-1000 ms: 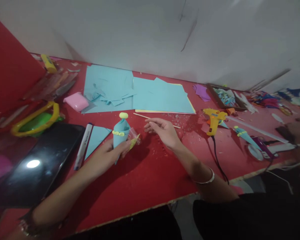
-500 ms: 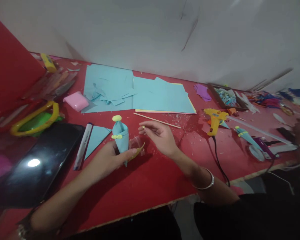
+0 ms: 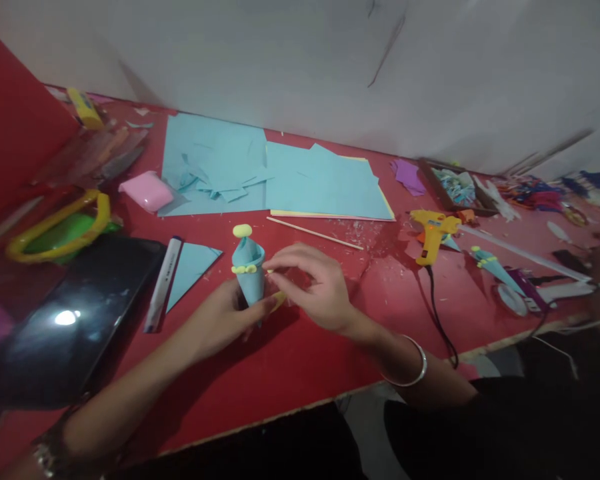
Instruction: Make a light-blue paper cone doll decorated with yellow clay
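Observation:
A light blue paper cone [image 3: 251, 284] stands point down in my left hand [image 3: 233, 311], whose fingers wrap its lower part. Small yellow balls [image 3: 245, 269] line the front of the cone's rim, and a yellow oval piece [image 3: 242, 231] tops the folded blue paper. My right hand [image 3: 320, 285] is at the cone's right side, thumb and forefinger pinched on a tiny yellow ball [image 3: 270, 271]. Beside my left thumb shows part of a yellow strip [image 3: 279, 301]; whether that hand holds it too I cannot tell.
Blue sheets [image 3: 325, 183] lie at the back, a thin stick [image 3: 315, 233] before them. A yellow glue gun [image 3: 433, 235] with a cord and another blue cone [image 3: 497, 270] are to the right. Leftward are a marker [image 3: 163, 283], a pink case [image 3: 147, 191] and a black glossy panel [image 3: 75, 320].
My right hand has moved left, bringing the tiny yellow ball up to the cone's rim. More yellow balls show along the rim as the cone has turned slightly. The view has shifted a little.

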